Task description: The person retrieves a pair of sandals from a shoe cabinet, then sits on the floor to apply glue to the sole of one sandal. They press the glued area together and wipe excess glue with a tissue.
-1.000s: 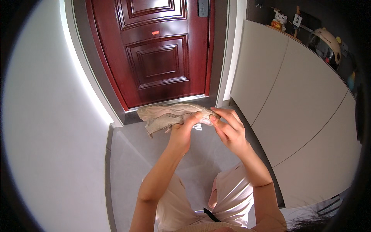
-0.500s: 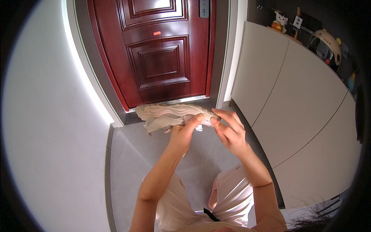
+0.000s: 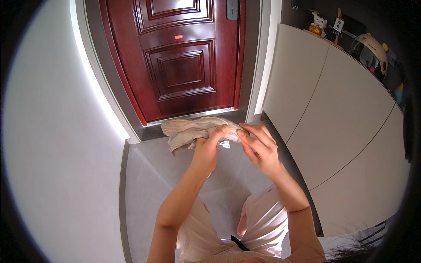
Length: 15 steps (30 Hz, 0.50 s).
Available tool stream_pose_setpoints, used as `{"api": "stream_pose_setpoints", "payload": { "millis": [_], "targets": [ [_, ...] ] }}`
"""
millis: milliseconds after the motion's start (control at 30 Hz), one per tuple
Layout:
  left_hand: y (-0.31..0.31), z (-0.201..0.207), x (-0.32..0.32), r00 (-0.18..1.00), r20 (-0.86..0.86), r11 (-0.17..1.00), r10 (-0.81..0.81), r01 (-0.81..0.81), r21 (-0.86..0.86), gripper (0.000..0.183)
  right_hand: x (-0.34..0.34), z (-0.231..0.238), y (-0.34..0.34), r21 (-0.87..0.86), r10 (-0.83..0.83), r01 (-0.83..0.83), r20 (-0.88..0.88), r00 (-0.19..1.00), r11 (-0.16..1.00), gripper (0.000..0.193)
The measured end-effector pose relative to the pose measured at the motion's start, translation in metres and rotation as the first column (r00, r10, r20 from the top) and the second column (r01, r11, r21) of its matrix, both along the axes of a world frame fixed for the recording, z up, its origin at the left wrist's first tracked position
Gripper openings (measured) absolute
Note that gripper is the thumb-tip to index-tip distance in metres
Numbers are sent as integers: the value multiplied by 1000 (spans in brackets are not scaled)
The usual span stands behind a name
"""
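Observation:
A bunched, beige fabric piece [image 3: 187, 127] with soft folds stretches sideways in front of me, above the floor near the door. I cannot make out exactly what kind of item it is. My left hand [image 3: 208, 147] grips it from below, the thumb lying along its near side and the other fingers hidden beneath. At its right end, my right hand [image 3: 260, 149] pinches the edge between thumb and fingertips. A small white tag-like bit [image 3: 225, 144] hangs under the fabric between my hands. The left end droops free.
Ahead stands a dark red panelled door [image 3: 180, 70] with a metal threshold. A white wall [image 3: 57, 131] runs along the left. Pale cabinets [image 3: 342, 118] line the right, with a cat figurine [image 3: 318, 24] and a cream helmet [image 3: 372, 50] on top. Grey floor tiles [image 3: 147, 188] lie below.
The fabric's left end has drawn in slightly to the right and its folds have shifted. Both hands keep their hold in nearly the same place.

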<state>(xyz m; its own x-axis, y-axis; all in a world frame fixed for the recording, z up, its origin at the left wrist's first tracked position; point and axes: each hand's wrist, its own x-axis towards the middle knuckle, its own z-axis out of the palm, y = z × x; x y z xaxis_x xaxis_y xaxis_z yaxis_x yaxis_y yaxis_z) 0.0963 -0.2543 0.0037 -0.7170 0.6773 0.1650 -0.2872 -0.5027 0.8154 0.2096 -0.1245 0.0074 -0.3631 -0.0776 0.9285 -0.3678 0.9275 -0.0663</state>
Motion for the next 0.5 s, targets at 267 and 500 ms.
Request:
{"api": "stream_pose_setpoints", "payload": {
  "millis": [267, 500],
  "targets": [
    [4, -7, -9, 1000, -13, 999, -8, 7, -46, 25, 0, 0, -4, -134, 8, 13, 151, 989, 991, 43],
    [0, -20, -56, 985, -52, 952, 164, -172, -253, 31, -42, -9, 28, -283, 260, -148, 413, 873, 948, 48]
  ]
}}
